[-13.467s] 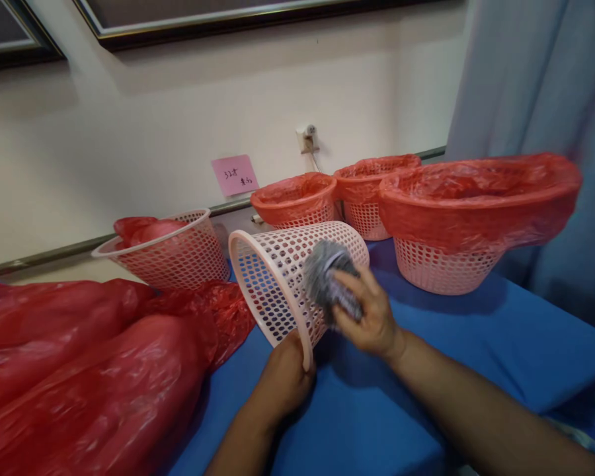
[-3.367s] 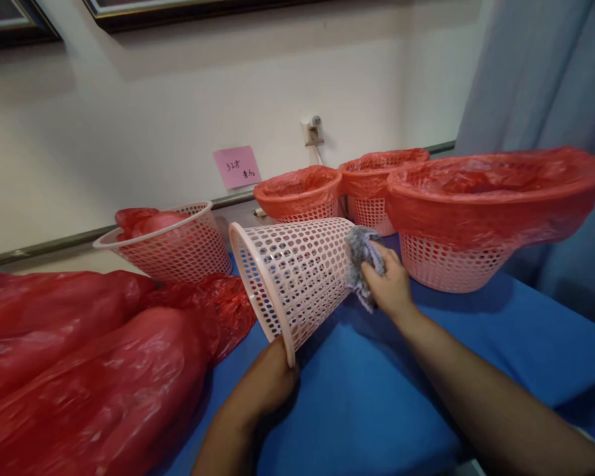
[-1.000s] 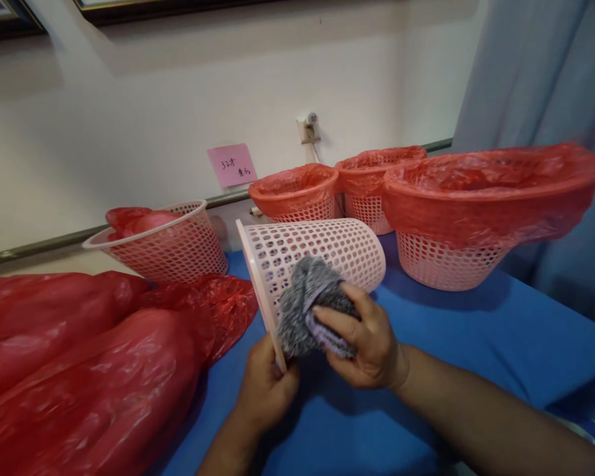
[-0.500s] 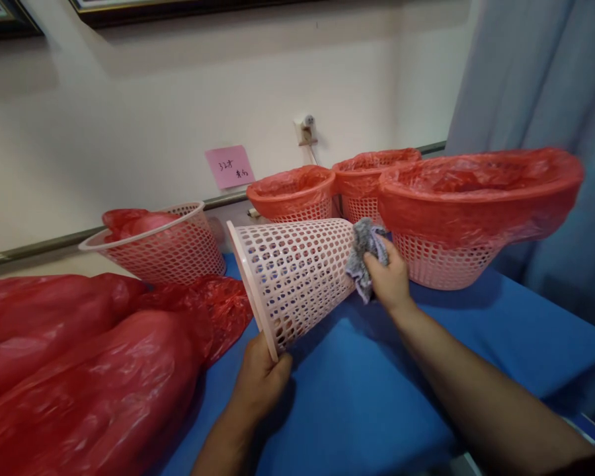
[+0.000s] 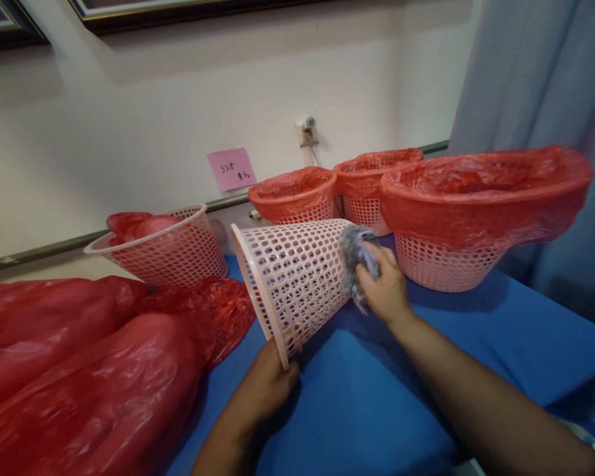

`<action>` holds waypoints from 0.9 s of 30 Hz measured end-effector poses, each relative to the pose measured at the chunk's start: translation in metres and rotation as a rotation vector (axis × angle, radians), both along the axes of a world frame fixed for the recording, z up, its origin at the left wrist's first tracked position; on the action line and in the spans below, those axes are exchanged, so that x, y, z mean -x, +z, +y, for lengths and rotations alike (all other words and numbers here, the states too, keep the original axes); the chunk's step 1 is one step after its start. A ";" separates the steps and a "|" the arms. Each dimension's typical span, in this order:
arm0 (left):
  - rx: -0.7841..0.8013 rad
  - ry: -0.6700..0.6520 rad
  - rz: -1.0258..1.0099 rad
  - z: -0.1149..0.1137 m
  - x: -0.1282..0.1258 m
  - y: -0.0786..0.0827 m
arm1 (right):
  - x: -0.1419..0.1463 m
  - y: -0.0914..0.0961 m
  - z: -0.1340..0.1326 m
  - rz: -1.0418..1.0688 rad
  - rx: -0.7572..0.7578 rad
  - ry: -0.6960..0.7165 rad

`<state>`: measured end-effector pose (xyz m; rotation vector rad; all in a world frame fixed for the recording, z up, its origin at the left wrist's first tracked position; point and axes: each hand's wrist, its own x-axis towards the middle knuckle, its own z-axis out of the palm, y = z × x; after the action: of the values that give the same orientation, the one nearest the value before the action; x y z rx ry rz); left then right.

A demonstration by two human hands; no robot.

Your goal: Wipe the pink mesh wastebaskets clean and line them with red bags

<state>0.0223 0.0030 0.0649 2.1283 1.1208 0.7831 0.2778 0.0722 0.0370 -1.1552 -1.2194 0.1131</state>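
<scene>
A pale pink perforated wastebasket lies tilted on its side above the blue tabletop, its open mouth toward the left. Gripping the lower part of its rim is my left hand, fingers partly hidden inside the basket. My right hand is closed around a bunched grey cloth and presses it against the basket's base end. The cloth is slightly blurred.
Several pink baskets with red liners stand behind, including a large basket at right. Another basket at left holds loose red plastic. Red plastic bags heap at left. A pink note and a socket are on the wall.
My right hand has shifted the cloth slightly left along the basket's base end. The left hand and the basket's rim have moved a little right and down.
</scene>
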 end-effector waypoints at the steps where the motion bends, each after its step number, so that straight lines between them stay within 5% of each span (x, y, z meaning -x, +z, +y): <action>1: 0.000 0.005 0.001 0.001 0.000 0.000 | -0.007 -0.001 0.010 0.079 0.071 -0.060; 4: -0.005 -0.011 0.028 0.000 -0.001 0.000 | -0.007 -0.002 0.012 0.094 0.068 -0.079; 11: -0.111 0.070 -0.017 -0.003 0.003 0.007 | 0.043 0.003 -0.053 -0.361 -0.275 0.397; 17: -0.212 0.470 -0.449 -0.012 0.002 0.006 | 0.040 0.002 -0.050 -0.436 -0.249 0.510; 19: -0.205 0.514 -0.489 -0.015 0.004 0.007 | 0.040 0.002 -0.050 -0.423 -0.272 0.502; 27: -0.301 0.061 -0.162 -0.020 0.004 0.007 | 0.051 0.006 -0.075 -0.567 -0.571 0.518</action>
<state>0.0188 -0.0174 0.0717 2.2311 1.0383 1.1951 0.2270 -0.0025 0.0434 -0.3524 -1.8824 -0.1820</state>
